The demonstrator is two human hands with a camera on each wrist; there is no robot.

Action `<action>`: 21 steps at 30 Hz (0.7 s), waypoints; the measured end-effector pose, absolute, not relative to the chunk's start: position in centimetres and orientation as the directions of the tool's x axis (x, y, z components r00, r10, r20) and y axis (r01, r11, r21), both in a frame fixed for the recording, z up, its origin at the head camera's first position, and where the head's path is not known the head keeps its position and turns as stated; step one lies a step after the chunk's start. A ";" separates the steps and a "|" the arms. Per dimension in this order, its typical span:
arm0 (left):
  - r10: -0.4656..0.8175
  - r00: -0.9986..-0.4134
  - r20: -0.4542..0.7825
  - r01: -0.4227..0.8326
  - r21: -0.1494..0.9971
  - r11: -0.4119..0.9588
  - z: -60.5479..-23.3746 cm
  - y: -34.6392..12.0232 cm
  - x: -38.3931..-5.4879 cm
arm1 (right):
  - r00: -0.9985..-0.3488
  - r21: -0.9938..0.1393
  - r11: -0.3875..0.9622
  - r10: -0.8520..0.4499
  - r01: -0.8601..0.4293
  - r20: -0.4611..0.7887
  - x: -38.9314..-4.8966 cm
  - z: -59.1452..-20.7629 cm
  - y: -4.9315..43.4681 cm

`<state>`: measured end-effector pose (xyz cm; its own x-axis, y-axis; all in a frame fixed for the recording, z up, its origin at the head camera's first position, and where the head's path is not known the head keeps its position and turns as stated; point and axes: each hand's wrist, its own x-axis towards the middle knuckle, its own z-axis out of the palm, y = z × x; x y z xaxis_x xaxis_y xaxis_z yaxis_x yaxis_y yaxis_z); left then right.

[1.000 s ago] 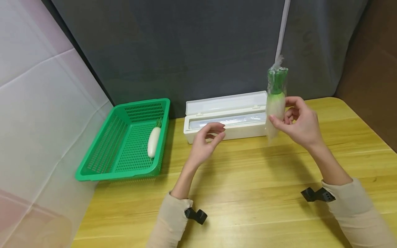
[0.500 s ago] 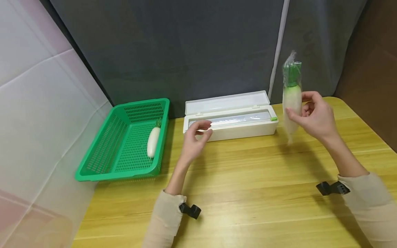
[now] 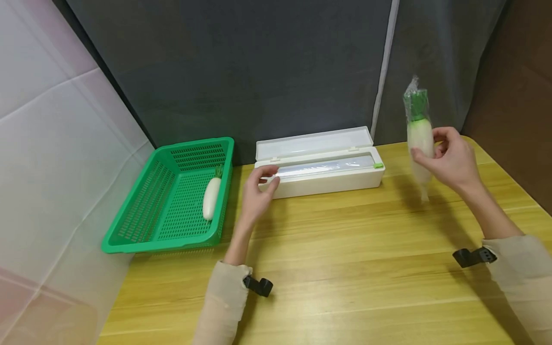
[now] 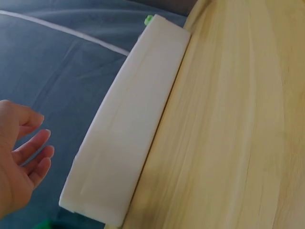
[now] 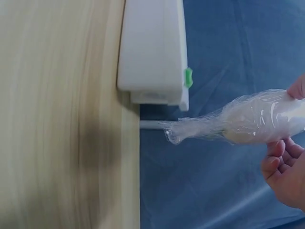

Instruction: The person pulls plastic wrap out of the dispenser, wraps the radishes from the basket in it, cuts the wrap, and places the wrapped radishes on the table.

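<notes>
My right hand [image 3: 456,160] holds a white radish [image 3: 420,139] with green tops, wrapped in clear plastic film, between thumb and fingers. It hangs upright above the table at the right. In the right wrist view the twisted film end [image 5: 186,130] trails from the wrapped radish [image 5: 262,119]. My left hand [image 3: 257,195] holds nothing; its fingers are loosely bent in front of the left end of a white cling film box [image 3: 327,183]. That box has its lid [image 3: 315,143] raised and a film roll [image 3: 325,166] inside. The left wrist view shows the relaxed hand [image 4: 21,160] beside the box [image 4: 126,119].
A green plastic basket [image 3: 161,247] stands at the left with one unwrapped radish [image 3: 211,199] lying against its right side. A green slider [image 3: 378,166] sits at the box's right end. Behind the wooden table [image 3: 345,268] hangs a dark grey curtain [image 3: 258,72].
My right hand has carried the wrapped radish to the right, away from in front of the box's right end. My left hand has moved a little left along the box.
</notes>
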<state>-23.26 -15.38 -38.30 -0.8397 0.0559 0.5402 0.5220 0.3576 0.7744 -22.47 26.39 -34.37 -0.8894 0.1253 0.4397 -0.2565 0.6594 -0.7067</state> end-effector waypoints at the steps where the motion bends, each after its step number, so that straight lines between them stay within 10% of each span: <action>1: 0.053 -0.841 0.538 0.518 0.773 0.366 -38.4 -15.6 -23.3 | -0.892 -0.705 0.663 0.126 -0.250 0.435 -22.5 -34.4 26.6; 21: -0.051 -0.873 0.485 0.395 0.766 0.508 -40.2 -18.3 -24.8 | -0.924 -0.652 0.750 0.163 -0.113 0.347 -24.4 -36.1 31.3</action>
